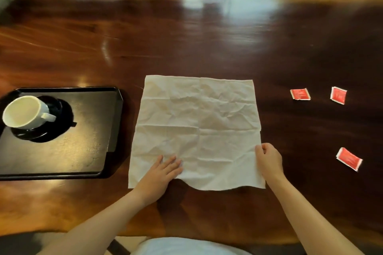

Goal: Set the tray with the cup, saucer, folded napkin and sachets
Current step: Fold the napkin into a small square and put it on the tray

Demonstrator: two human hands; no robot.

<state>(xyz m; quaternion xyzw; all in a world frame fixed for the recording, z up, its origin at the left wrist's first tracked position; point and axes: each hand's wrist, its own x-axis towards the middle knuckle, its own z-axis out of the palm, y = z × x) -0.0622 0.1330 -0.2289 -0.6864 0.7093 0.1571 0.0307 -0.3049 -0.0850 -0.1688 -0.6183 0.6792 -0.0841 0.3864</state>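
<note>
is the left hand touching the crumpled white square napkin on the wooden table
Touching. The head view shows the left hand lying flat on the crumpled white square napkin, straight fingers on the cloth.

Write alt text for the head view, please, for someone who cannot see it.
A left hand presses flat on an unfolded white napkin on a wooden table; the right hand pinches its edge. A black tray at left holds a white cup on a dark saucer; three red sachets lie at right.
</note>
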